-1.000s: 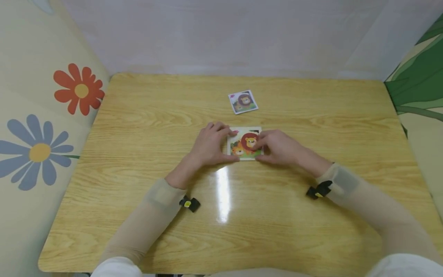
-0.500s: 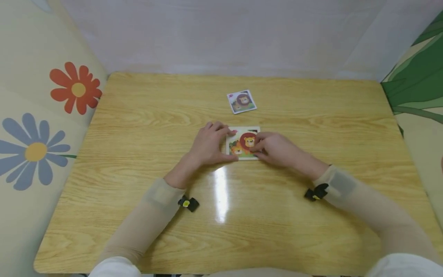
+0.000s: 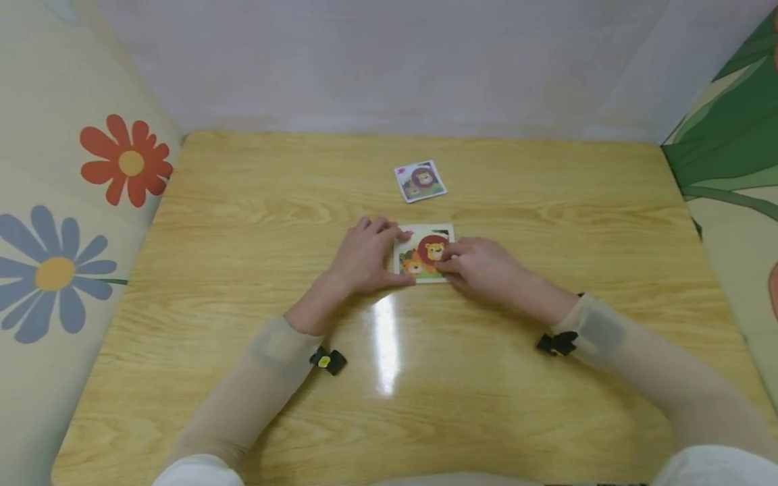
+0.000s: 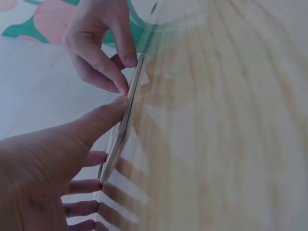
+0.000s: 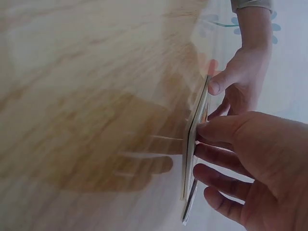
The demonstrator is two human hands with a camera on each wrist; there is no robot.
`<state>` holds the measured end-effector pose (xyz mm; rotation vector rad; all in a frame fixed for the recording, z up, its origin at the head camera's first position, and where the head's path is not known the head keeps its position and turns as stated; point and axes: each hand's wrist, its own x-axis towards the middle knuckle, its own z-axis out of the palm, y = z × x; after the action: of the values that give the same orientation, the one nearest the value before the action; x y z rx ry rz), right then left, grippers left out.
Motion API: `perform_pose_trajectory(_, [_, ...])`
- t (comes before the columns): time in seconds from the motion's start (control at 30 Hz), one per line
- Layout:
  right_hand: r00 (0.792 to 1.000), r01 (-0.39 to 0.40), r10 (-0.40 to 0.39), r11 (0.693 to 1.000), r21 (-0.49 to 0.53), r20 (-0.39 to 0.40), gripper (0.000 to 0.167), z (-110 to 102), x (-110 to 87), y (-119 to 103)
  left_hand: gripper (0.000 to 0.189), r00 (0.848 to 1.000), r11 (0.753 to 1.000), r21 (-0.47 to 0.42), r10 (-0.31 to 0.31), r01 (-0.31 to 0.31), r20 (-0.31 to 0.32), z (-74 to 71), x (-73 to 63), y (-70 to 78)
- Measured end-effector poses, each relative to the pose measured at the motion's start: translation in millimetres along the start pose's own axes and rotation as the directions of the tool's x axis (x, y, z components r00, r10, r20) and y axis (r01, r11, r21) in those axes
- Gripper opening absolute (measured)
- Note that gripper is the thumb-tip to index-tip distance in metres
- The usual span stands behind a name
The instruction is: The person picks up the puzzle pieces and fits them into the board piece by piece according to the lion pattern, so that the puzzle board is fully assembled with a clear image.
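Observation:
A square picture board (image 3: 430, 233) showing a lion and a tiger lies flat on the table, its layered edge visible in both wrist views. My left hand (image 3: 362, 260) grips its left side, thumb along the near edge and index finger at the far left corner. The other left fingers spread onto the tabletop in the left wrist view. My right hand (image 3: 486, 270) is over the board's right side, thumb and index fingertips close together on the lion. In the right wrist view, the right hand's fingers (image 5: 219, 180) are slightly bent, with their tips against the board.
A smaller square card (image 3: 421, 181) with the same lion scene lies behind the board. The wooden table (image 3: 267, 182) meets a pale backdrop at its far edge, with flower-painted walls (image 3: 36, 155) at the sides. A bright light streak shines nearer the body.
My right thumb has moved from the board's near edge up to the index finger on the lion. The left hand keeps its hold. The head view has shifted slightly.

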<state>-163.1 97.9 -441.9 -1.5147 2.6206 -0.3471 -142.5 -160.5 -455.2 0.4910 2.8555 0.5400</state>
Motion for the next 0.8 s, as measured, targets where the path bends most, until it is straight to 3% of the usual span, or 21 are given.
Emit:
perform_pose_trajectory(0.37, [0.997,-0.073,0.073,0.997,0.025,-0.003,0.029,2,0.4,7,0.087,1.0,0.999,0.035,-0.005,0.004,0.01,1.4,3.6,0.6])
perform_pose_trajectory(0.57, [0.997,-0.076,0.074,0.988,0.132,0.021,0.035,4,3.5,11,0.085,1.0,0.998,0.058,-0.014,0.013,0.022,-2.5,5.3,-1.4])
perform_pose_trajectory(0.8, [0.996,-0.09,0.081,0.953,0.29,0.044,0.038,8,-4.6,22,0.085,0.999,1.0,0.025,-0.017,0.016,0.041,-1.0,2.2,-1.7])
